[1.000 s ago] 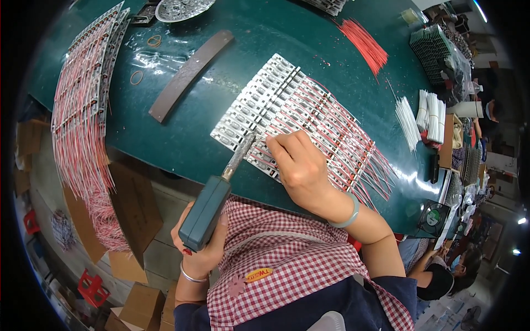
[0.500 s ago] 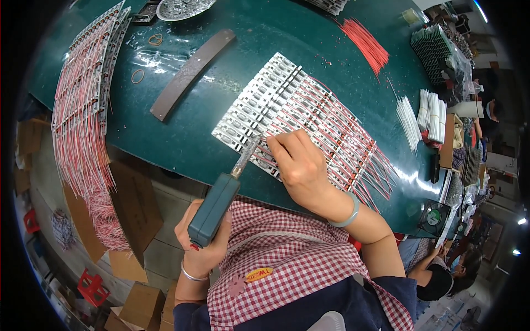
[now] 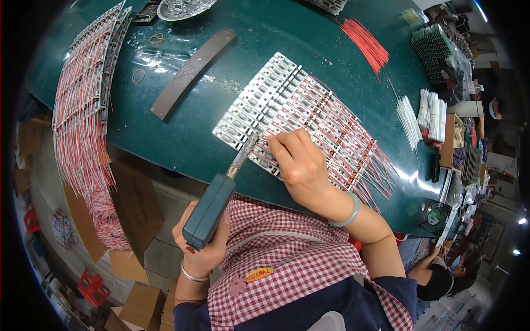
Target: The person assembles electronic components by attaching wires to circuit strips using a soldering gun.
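At left, wired boards (image 3: pixel 88 83) overhang the near edge of the worktop (image 3: pixel 138 124). The left hand (image 3: pixel 211 252) has its fingers wrapped around a green tool (image 3: pixel 210 212), its metal end over the near part of a white circuit panel (image 3: pixel 274 88). The right hand (image 3: pixel 303 165) curls its fingers there; what they grip cannot be told.

A white panel of narrow board strips (image 3: pixel 264 99) lies flat and slanted on the green table (image 3: pixel 146 124), with red and white wires (image 3: pixel 382 175) trailing rightward. A dark green handheld tool (image 3: pixel 210 209) tilts up toward its near edge, the metal barrel (image 3: pixel 238 162) stained; tip contact is unclear.
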Demonstrator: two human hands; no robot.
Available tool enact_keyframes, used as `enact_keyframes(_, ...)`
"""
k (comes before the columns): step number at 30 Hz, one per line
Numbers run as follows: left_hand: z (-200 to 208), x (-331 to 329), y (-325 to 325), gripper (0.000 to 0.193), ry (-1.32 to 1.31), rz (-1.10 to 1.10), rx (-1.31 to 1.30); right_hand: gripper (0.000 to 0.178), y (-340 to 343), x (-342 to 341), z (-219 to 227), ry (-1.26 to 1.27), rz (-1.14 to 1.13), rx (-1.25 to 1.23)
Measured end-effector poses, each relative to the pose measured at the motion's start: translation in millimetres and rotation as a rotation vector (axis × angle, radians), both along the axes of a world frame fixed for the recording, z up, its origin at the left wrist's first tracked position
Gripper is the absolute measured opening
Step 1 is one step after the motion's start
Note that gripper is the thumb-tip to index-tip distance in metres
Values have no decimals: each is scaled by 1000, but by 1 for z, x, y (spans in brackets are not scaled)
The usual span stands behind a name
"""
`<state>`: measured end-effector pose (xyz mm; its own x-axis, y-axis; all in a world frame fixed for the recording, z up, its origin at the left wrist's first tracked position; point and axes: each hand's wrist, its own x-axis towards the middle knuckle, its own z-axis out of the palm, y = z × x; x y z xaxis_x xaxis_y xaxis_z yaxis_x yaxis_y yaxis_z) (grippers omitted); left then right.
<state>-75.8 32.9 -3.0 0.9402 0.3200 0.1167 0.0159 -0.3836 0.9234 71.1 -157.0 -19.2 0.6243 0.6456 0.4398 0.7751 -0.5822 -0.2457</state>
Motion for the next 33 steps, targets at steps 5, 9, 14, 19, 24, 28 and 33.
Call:
enact_keyframes(5,4,-1,0,19,36,10,-16,32,1,-1,1,-2,-1,-1)
enact_keyframes(9,-1,-7,3,21,11,11,54,33,0,-1,0,-9,-4,-3)
enact_keyframes(14,3,-13,5,22,80,33,24,31,3,-6,-1,-62,22,42)
enact_keyframes(19,3,-14,5,21,75,18,19,29,5,-9,-2,-48,-14,9)
enact_keyframes(24,4,-10,4,20,53,-18,29,29,6,-9,-1,-30,0,11)
enact_keyframes(28,3,-9,3,18,46,-20,31,29,7,-10,-3,-24,-7,5)
enact_keyframes(33,4,-10,5,14,64,-28,43,29,8,-12,-3,-33,-20,-1)
